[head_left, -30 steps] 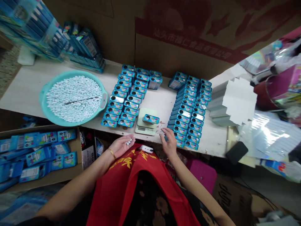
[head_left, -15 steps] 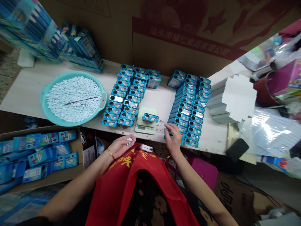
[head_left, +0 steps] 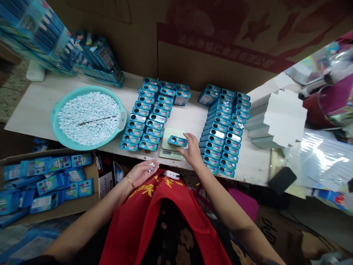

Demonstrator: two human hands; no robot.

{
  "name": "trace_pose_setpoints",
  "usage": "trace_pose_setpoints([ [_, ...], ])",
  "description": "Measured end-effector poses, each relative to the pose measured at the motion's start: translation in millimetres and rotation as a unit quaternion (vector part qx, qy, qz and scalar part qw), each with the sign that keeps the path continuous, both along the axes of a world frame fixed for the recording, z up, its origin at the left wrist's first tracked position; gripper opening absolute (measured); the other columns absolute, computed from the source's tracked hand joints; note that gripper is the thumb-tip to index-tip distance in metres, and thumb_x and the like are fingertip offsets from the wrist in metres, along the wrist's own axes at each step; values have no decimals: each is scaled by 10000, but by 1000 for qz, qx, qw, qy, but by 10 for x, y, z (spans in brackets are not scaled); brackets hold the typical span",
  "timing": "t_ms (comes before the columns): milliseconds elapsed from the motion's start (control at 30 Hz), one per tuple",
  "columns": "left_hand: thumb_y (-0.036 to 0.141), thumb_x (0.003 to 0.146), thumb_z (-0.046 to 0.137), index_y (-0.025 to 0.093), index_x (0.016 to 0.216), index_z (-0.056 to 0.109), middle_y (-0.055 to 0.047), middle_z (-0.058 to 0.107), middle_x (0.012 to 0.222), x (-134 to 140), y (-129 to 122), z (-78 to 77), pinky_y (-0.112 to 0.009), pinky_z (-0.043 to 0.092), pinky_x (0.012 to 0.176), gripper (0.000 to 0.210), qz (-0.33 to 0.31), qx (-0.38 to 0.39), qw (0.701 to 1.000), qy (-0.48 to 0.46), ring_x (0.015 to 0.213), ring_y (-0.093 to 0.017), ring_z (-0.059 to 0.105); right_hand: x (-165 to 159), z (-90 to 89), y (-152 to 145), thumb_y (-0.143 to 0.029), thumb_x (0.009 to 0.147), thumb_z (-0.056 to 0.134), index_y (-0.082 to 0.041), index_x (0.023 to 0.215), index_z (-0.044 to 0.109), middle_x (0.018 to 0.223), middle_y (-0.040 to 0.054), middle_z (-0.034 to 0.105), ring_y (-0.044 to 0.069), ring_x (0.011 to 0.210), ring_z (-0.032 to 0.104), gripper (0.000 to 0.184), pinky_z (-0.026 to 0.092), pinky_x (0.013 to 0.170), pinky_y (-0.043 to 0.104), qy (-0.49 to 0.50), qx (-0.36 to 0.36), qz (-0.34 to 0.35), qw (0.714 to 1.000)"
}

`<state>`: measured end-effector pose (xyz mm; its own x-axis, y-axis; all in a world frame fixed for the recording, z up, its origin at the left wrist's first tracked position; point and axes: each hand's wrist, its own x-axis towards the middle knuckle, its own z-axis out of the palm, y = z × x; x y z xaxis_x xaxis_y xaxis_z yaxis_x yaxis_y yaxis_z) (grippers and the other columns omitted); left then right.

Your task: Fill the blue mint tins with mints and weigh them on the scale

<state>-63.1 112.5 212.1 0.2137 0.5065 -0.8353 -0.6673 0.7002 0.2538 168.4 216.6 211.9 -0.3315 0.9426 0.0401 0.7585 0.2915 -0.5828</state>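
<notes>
My left hand (head_left: 140, 174) is palm up at the table's front edge, fingers loosely curled around a few small white tablets (head_left: 151, 167). My right hand (head_left: 192, 149) reaches over the small pale green scale (head_left: 166, 154). Its thumb and fingers straddle the right end of a blue flip-top box (head_left: 176, 141) standing on the scale. The box's round opening faces up, with something pale inside. A turquoise basin (head_left: 54, 127) full of white and pale blue tablets stands at the left, a dark thin stick lying across them.
Rows of upright blue boxes stand left (head_left: 140, 119) and right (head_left: 220, 132) of the scale. Stacked white cards (head_left: 286, 117) and a black phone (head_left: 282, 180) lie farther right. A carton (head_left: 95, 191) of blue packs sits below left. A large cardboard box (head_left: 124, 44) borders the table's back.
My right hand has moved left from the right-hand rows to the box on the scale. My left hand stays with the tablets in it. The whole view has shifted slightly.
</notes>
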Motion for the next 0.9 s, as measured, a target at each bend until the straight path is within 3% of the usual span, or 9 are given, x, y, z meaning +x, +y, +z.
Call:
trace_pose_setpoints([
  [133, -51, 679, 523, 60, 934, 592, -150, 638, 956, -37, 39, 32, -230, 497, 784, 287, 22, -6, 1000, 15, 863, -171, 619, -46, -7, 32, -203, 719, 548, -195, 1199, 411, 1168, 104, 448, 242, 1053, 418, 500, 382, 881, 404, -30, -20, 28, 999],
  [233, -46, 681, 521, 75, 927, 593, -146, 633, 987, -88, 54, 45, -228, 494, 800, 283, 43, -14, 999, 28, 905, -179, 609, -25, -21, 227, -141, 742, 485, -199, 1138, 461, 1045, 78, 524, 219, 956, 463, 401, 411, 825, 372, -22, -13, 46, 999],
  [433, -27, 657, 556, 83, 947, 603, -141, 638, 989, -186, 82, 42, -221, 479, 841, 313, 86, -16, 994, 61, 1024, -215, 549, -90, -160, 1263, -149, 744, 473, -143, 1136, 467, 1032, 106, 529, 222, 947, 463, 393, 401, 826, 370, -51, 56, -69, 995],
  [600, -26, 639, 569, 120, 969, 610, -103, 654, 956, -190, 82, 85, -224, 482, 845, 363, 93, -42, 992, 79, 1047, -215, 532, -257, -292, 1865, -122, 741, 455, -147, 1188, 452, 1142, 102, 482, 183, 1012, 445, 448, 388, 848, 307, -58, 57, -63, 995],
  [733, -22, 641, 575, 134, 1079, 567, -98, 650, 980, -222, 43, 61, -215, 489, 827, 465, 95, -52, 990, 88, 1045, -213, 532, 47, -218, 2065, -199, 785, 436, -170, 1174, 482, 1148, 96, 463, 191, 1006, 418, 393, 375, 837, 316, -62, 126, -120, 983],
  [833, -29, 639, 575, 122, 1184, 489, -113, 647, 988, -237, -9, 23, -205, 495, 803, 572, 103, -63, 988, 91, 1042, -213, 533, 391, -121, 2244, -229, 784, 451, -176, 1063, 571, 1084, 120, 488, 231, 948, 414, 307, 366, 780, 361, -136, 143, -187, 962],
  [900, -28, 639, 578, 116, 1208, 463, -118, 649, 978, -227, -43, 10, -205, 495, 798, 599, 112, -69, 987, 90, 1032, -214, 539, 534, -85, 2382, -203, 774, 459, -179, 999, 606, 1069, 142, 494, 248, 933, 410, 269, 349, 745, 376, -198, 137, -172, 955],
])
